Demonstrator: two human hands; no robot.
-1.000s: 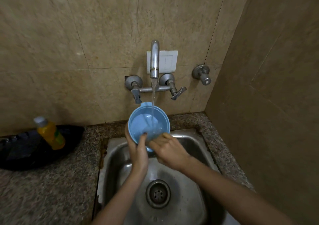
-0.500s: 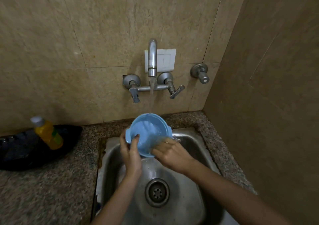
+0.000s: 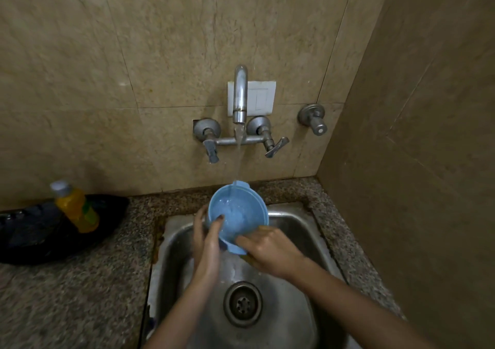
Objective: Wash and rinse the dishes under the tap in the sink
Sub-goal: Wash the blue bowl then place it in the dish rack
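A blue bowl (image 3: 237, 214) under the running tap (image 3: 240, 94), over the sink (image 3: 294, 308).
The left hand (image 3: 207, 244) grips its rim, thumb inside. The right hand (image 3: 270, 247) curls round the near edge, maybe with a yellow sponge; hard to see. Wet hands could let it slip and drop, or water could splash out.

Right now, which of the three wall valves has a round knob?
The lone valve right of the tap, nearest the corner; the mixer's left valve and right valve carry flat levers.

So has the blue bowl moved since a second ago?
Yes: the blue bowl sits lower, farther from the tap spout and nearer the sink drain.
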